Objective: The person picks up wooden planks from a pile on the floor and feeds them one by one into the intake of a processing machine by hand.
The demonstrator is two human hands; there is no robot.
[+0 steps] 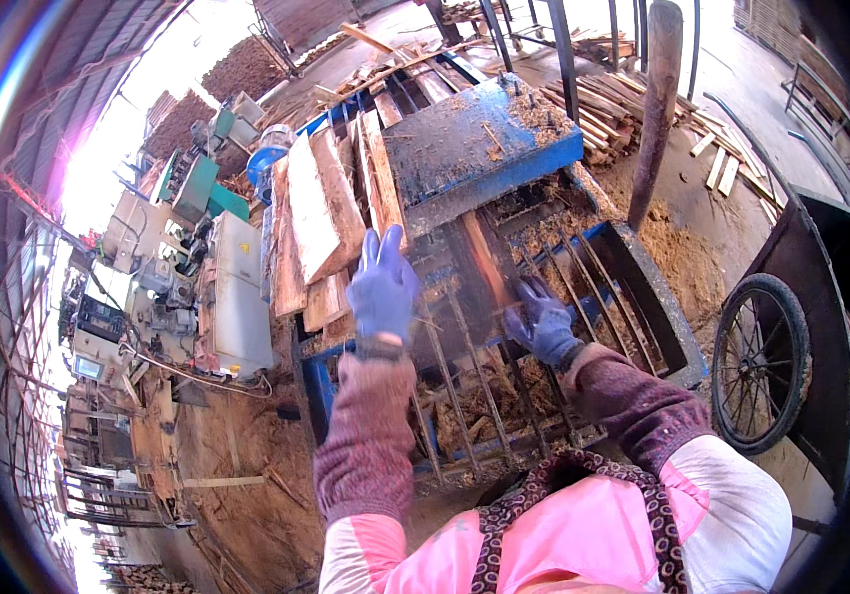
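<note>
My left hand, in a purple-blue glove, points forward with its fingers stretched out. Its fingertips are at the near end of a narrow rough board; whether they touch it I cannot tell. My right hand, gloved alike, lies by the near end of a reddish-brown wood strip, thumb apart from the fingers. That strip runs under the blue metal housing of a machine. Left of the housing, a thick pale plank with bark edges rests on other boards.
Metal bars cross the machine's blue frame, with wood scraps beneath. A wooden post stands at the right. Beyond it is a cart with a spoked wheel. Machine cabinets stand left; cut strips lie piled behind.
</note>
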